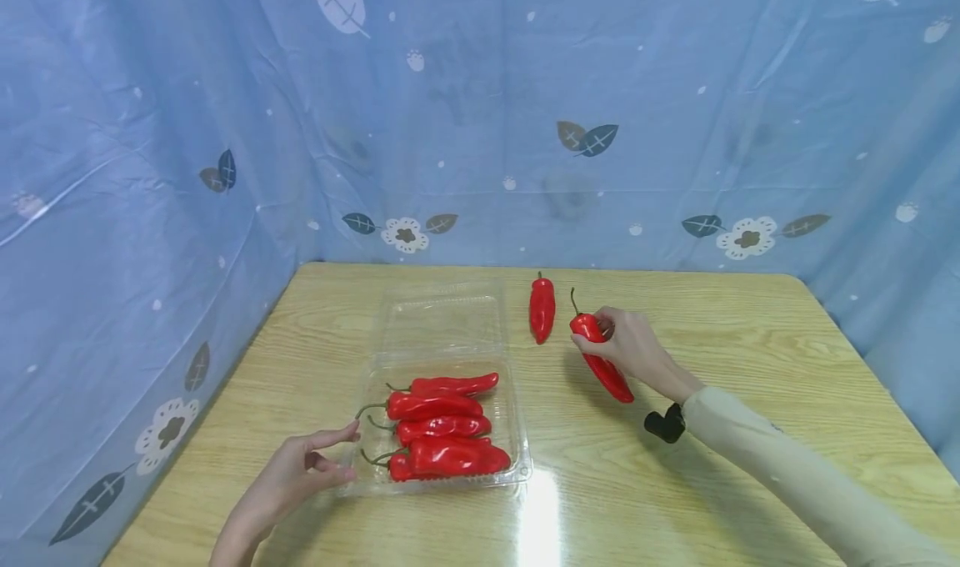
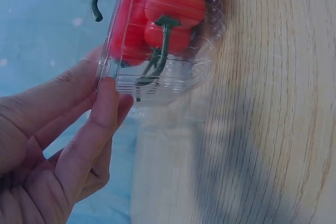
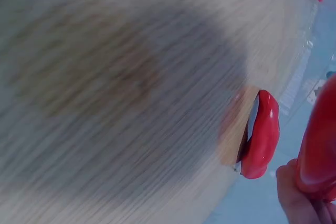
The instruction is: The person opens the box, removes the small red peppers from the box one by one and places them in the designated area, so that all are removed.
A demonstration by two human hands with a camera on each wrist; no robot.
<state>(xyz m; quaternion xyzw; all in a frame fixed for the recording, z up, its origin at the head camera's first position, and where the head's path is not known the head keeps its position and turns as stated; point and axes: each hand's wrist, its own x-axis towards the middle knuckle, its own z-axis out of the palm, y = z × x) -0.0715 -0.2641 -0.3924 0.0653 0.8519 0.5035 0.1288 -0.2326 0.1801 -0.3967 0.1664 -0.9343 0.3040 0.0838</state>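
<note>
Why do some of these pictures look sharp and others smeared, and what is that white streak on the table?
Head view: sharp, and the white streak is lamp glare on the table beside the clear tray. Right wrist view: heavily blurred, the wood a smear, with a dark soft shadow; only the loose pepper reads clearly. Left wrist view: mildly soft, with a bluish cast.
</note>
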